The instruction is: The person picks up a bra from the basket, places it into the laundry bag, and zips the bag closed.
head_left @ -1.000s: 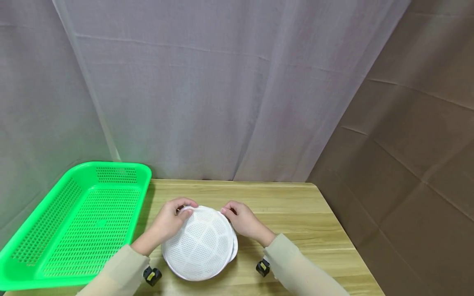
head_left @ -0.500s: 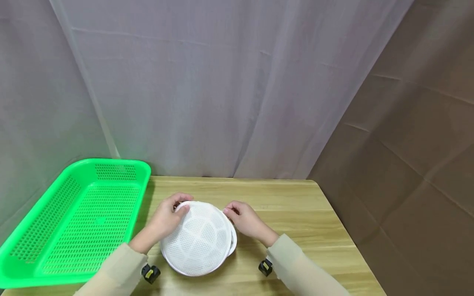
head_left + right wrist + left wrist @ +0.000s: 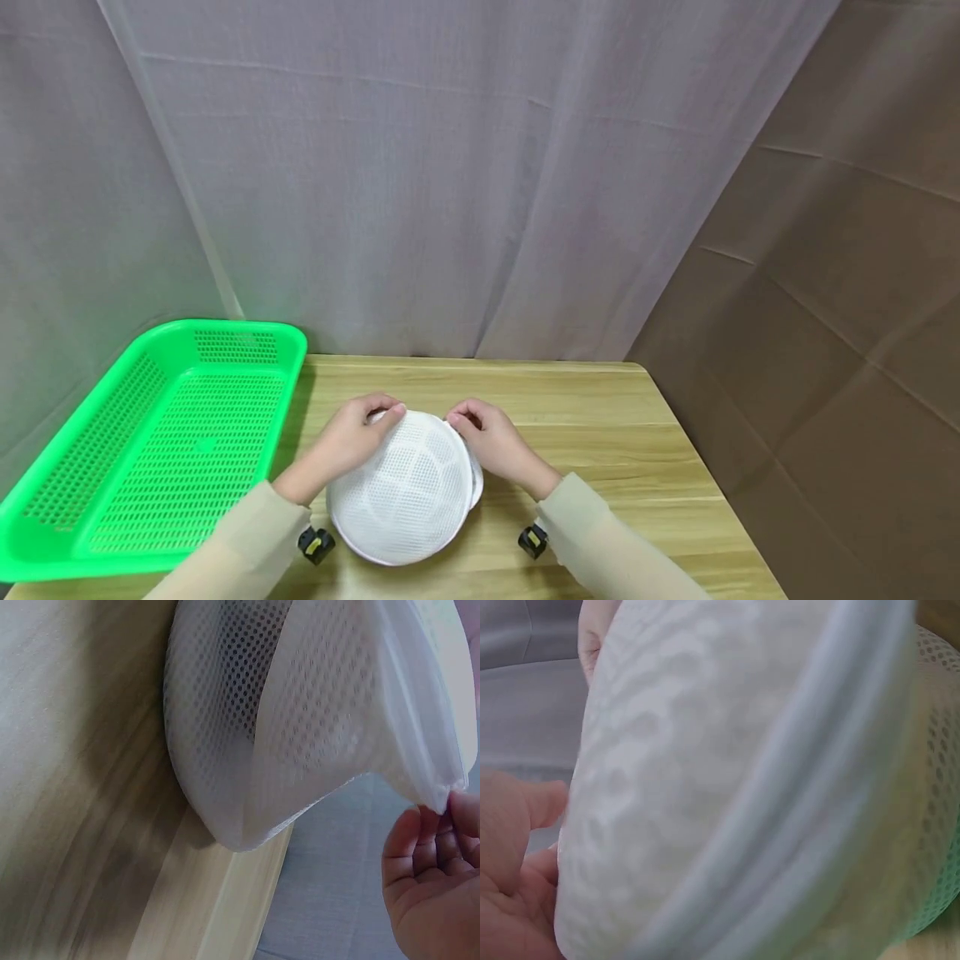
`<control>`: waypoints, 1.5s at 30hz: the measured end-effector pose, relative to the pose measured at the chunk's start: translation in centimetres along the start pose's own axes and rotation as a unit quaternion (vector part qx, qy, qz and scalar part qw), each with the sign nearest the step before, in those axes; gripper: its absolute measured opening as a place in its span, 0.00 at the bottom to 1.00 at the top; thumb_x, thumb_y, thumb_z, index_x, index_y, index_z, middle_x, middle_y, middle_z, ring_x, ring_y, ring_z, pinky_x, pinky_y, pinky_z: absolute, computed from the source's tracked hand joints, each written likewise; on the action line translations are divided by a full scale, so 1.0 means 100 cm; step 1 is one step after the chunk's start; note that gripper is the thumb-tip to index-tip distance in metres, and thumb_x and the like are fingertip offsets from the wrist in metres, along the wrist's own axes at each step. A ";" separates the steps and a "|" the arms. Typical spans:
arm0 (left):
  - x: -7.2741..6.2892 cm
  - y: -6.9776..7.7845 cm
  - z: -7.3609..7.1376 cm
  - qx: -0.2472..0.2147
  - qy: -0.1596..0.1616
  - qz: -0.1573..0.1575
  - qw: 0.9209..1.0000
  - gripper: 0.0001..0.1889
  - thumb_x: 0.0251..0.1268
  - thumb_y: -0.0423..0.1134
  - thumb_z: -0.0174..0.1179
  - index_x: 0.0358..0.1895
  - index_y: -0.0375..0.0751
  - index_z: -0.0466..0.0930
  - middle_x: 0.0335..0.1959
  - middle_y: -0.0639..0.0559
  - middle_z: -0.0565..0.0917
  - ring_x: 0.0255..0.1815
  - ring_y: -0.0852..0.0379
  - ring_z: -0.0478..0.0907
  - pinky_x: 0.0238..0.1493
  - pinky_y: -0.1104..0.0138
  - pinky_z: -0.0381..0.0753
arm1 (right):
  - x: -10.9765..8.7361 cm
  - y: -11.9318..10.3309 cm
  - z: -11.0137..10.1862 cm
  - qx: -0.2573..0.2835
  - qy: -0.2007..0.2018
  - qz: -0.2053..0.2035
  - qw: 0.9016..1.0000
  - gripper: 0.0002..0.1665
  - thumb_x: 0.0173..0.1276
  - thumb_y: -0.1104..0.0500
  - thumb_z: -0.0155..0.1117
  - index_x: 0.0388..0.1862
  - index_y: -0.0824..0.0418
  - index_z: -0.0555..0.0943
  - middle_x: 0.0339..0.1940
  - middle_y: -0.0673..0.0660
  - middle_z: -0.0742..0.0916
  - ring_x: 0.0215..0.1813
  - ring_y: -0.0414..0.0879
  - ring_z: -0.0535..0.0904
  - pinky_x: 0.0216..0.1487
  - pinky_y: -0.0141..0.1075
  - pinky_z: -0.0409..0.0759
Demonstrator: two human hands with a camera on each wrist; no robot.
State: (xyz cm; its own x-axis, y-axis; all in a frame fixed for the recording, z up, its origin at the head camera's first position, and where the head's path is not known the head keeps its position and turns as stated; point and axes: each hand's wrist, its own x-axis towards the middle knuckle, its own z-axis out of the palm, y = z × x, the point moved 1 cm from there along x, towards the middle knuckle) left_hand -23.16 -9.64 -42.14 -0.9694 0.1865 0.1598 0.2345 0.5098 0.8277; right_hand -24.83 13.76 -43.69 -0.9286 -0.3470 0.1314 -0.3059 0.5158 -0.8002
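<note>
A round white mesh laundry bag [image 3: 401, 500] is held up between both hands above the wooden table, its broad mesh face towards the head camera. My left hand [image 3: 352, 437] grips its upper left edge, thumb over the front. At the upper right, my right hand [image 3: 487, 437] pinches the rim. Close up in the right wrist view, thumb and fingertips of the right hand [image 3: 431, 885] pinch a corner at the end of the bag's seam band [image 3: 420, 697]. Pale fabric [image 3: 675, 772] fills most of the left wrist view, with the left hand [image 3: 510, 862] beside it.
A large green plastic basket [image 3: 288, 400] with perforated walls stands on the left of the wooden table [image 3: 600, 450]. Grey curtain [image 3: 375, 183] hangs behind the table's back edge, and brown cloth [image 3: 847, 292] rises along the right side.
Over the last half second my left hand has shifted slightly right along the bag's upper edge. The bag has turned a little with it. My right hand keeps its pinch, nearly in place.
</note>
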 end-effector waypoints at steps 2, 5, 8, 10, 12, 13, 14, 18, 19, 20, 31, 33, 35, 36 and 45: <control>0.000 0.001 0.002 -0.002 -0.003 -0.003 1.000 0.11 0.69 0.43 0.59 0.46 0.41 0.84 0.44 0.51 0.85 0.51 0.51 0.79 0.56 0.53 0.74 | 0.001 -0.001 0.000 0.004 0.006 -0.006 1.000 0.09 0.75 0.53 0.55 0.38 0.53 0.81 0.33 0.46 0.83 0.35 0.41 0.78 0.35 0.35 0.78; -0.001 0.002 0.004 -0.008 -0.007 -0.001 1.000 0.08 0.66 0.39 0.62 0.44 0.41 0.84 0.42 0.52 0.85 0.48 0.53 0.79 0.54 0.54 0.75 | 0.002 -0.002 -0.001 0.010 0.010 -0.008 1.000 0.08 0.75 0.54 0.55 0.38 0.53 0.81 0.33 0.47 0.83 0.35 0.42 0.78 0.35 0.35 0.78; -0.001 0.002 0.006 -0.012 -0.002 0.003 1.000 0.07 0.65 0.35 0.63 0.44 0.41 0.84 0.42 0.51 0.85 0.48 0.53 0.79 0.53 0.54 0.76 | 0.003 -0.001 -0.001 0.012 0.006 -0.005 1.000 0.08 0.75 0.54 0.56 0.38 0.52 0.81 0.33 0.47 0.83 0.35 0.42 0.78 0.34 0.35 0.78; -0.001 0.000 0.006 -0.013 0.002 0.005 1.000 0.07 0.64 0.34 0.63 0.44 0.41 0.84 0.42 0.51 0.85 0.49 0.53 0.79 0.54 0.54 0.75 | 0.003 -0.001 0.000 0.011 0.000 -0.005 1.000 0.08 0.75 0.54 0.55 0.39 0.52 0.81 0.33 0.47 0.83 0.35 0.42 0.78 0.35 0.35 0.79; -0.001 -0.001 0.006 -0.014 0.004 0.009 1.000 0.07 0.64 0.32 0.62 0.44 0.41 0.84 0.43 0.50 0.85 0.49 0.52 0.79 0.54 0.53 0.75 | 0.004 -0.001 0.000 0.007 -0.004 -0.003 1.000 0.08 0.75 0.54 0.55 0.38 0.52 0.81 0.33 0.47 0.83 0.35 0.42 0.78 0.35 0.35 0.78; -0.001 -0.002 0.006 -0.015 0.004 0.010 1.000 0.07 0.64 0.32 0.62 0.44 0.41 0.84 0.43 0.50 0.85 0.49 0.52 0.79 0.54 0.53 0.75 | 0.003 -0.001 0.000 0.004 -0.006 -0.001 1.000 0.08 0.75 0.54 0.55 0.38 0.52 0.81 0.33 0.47 0.83 0.35 0.42 0.78 0.35 0.35 0.78; -0.001 -0.003 0.006 -0.017 0.003 0.012 1.000 0.07 0.64 0.32 0.62 0.44 0.41 0.84 0.43 0.50 0.85 0.49 0.52 0.79 0.54 0.53 0.75 | 0.003 -0.002 0.000 -0.001 -0.006 -0.001 1.000 0.08 0.75 0.54 0.55 0.38 0.52 0.81 0.33 0.46 0.83 0.35 0.42 0.78 0.36 0.35 0.78; -0.001 -0.005 0.006 -0.026 0.001 0.016 1.000 0.08 0.64 0.30 0.61 0.44 0.41 0.84 0.43 0.50 0.85 0.49 0.52 0.79 0.54 0.53 0.75 | 0.003 -0.004 0.000 -0.016 -0.011 0.000 1.000 0.08 0.76 0.55 0.54 0.38 0.52 0.80 0.33 0.46 0.83 0.36 0.41 0.78 0.37 0.35 0.78; -0.001 -0.005 0.005 -0.027 0.001 0.018 0.999 0.08 0.64 0.30 0.61 0.44 0.42 0.84 0.43 0.50 0.85 0.49 0.52 0.79 0.54 0.53 0.75 | 0.003 -0.004 -0.001 -0.017 -0.012 -0.001 1.000 0.08 0.76 0.55 0.54 0.38 0.52 0.80 0.33 0.46 0.83 0.36 0.41 0.78 0.37 0.35 0.78; -0.001 -0.006 0.005 -0.029 0.001 0.018 0.999 0.08 0.64 0.30 0.61 0.44 0.42 0.84 0.43 0.51 0.85 0.49 0.52 0.79 0.55 0.53 0.75 | 0.003 -0.005 -0.001 -0.019 -0.012 -0.001 1.000 0.08 0.76 0.55 0.54 0.38 0.51 0.80 0.33 0.46 0.83 0.36 0.41 0.78 0.37 0.35 0.78; -0.001 -0.013 0.004 -0.036 0.017 0.004 0.999 0.08 0.65 0.30 0.61 0.44 0.42 0.84 0.42 0.51 0.85 0.49 0.52 0.79 0.54 0.53 0.74 | 0.002 -0.002 -0.002 -0.030 -0.003 -0.011 0.999 0.08 0.75 0.56 0.55 0.36 0.51 0.80 0.32 0.45 0.83 0.35 0.40 0.77 0.37 0.35 0.77; -0.001 -0.014 0.004 -0.037 0.021 0.004 0.999 0.08 0.65 0.30 0.61 0.44 0.42 0.84 0.42 0.50 0.85 0.49 0.51 0.79 0.54 0.53 0.74 | 0.001 -0.002 -0.003 -0.029 -0.004 -0.007 1.000 0.08 0.75 0.56 0.55 0.36 0.51 0.80 0.32 0.45 0.83 0.35 0.40 0.77 0.37 0.35 0.77; -0.001 -0.015 0.003 -0.038 0.030 0.006 0.999 0.08 0.65 0.29 0.60 0.44 0.41 0.84 0.43 0.49 0.85 0.50 0.50 0.78 0.54 0.53 0.74 | 0.001 -0.002 -0.004 -0.029 -0.003 -0.010 1.000 0.08 0.75 0.56 0.55 0.36 0.51 0.80 0.31 0.45 0.83 0.34 0.40 0.77 0.37 0.35 0.77; -0.001 -0.015 0.003 -0.041 0.035 0.006 0.999 0.08 0.65 0.29 0.60 0.45 0.41 0.84 0.44 0.48 0.85 0.50 0.50 0.78 0.55 0.53 0.74 | 0.001 -0.001 -0.004 -0.028 -0.002 -0.011 1.000 0.08 0.75 0.55 0.55 0.36 0.51 0.80 0.31 0.46 0.82 0.34 0.40 0.77 0.36 0.35 0.77; -0.001 -0.018 0.002 -0.066 0.076 -0.014 0.995 0.09 0.65 0.29 0.58 0.46 0.37 0.83 0.46 0.44 0.84 0.51 0.48 0.78 0.56 0.53 0.73 | 0.001 0.002 -0.005 -0.011 0.009 -0.028 0.999 0.08 0.75 0.59 0.55 0.35 0.56 0.80 0.27 0.48 0.81 0.32 0.40 0.77 0.34 0.34 0.77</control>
State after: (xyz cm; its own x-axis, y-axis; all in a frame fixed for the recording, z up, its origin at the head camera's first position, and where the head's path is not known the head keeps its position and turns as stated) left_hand -23.51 -10.42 -43.69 -0.9776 0.0393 0.2065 0.2050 0.3970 0.8946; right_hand -25.09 14.23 -43.55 -0.9132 -0.3623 0.1866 -0.3625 0.5131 -0.7780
